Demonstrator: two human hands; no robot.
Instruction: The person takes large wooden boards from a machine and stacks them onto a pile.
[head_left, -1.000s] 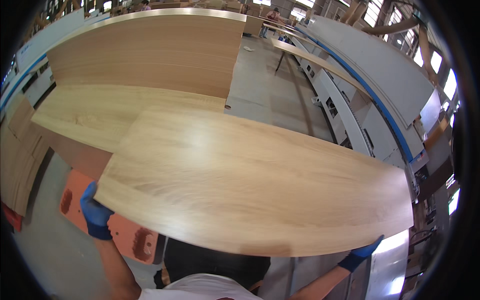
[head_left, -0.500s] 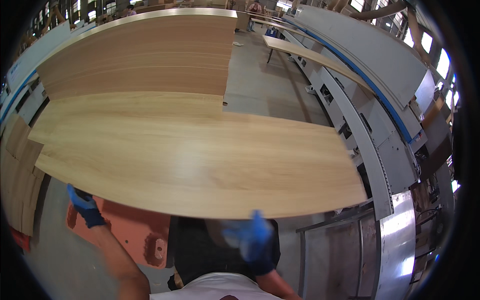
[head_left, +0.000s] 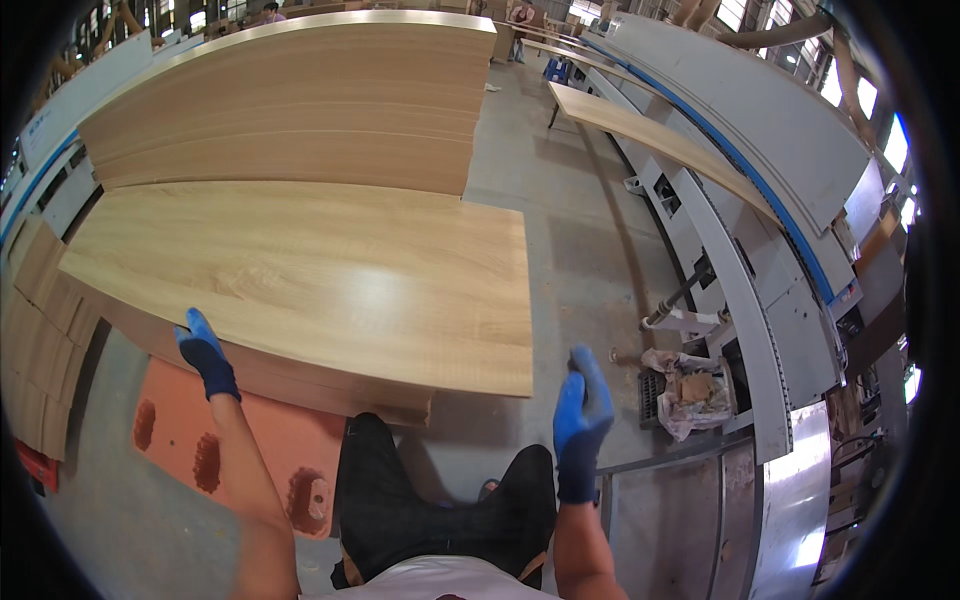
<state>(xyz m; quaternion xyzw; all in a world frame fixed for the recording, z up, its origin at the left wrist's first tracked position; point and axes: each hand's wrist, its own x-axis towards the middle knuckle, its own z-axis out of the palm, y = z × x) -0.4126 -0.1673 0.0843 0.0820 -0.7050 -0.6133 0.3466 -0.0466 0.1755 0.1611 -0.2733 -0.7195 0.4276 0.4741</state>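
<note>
A wide pale wood-grain board lies flat on a low stack of boards, its right end jutting past the stack. My left hand, in a blue glove with a dark cuff, is at the board's near edge, left of its middle. Its fingers stretch up against the edge, not wrapped around it. My right hand, gloved alike, hovers beyond the board's near right corner. It holds nothing, with the thumb apart from the upright fingers.
Behind the board rises a tall stack of panels. An orange plastic pallet lies below left. Along the right runs a long grey machine carrying another board. A lined crate of scraps stands beside it. A person is far off.
The top board has shifted left and settled over the stack, uncovering floor and the crate at right. My right hand has moved right and up; my left hand has risen along the near edge.
</note>
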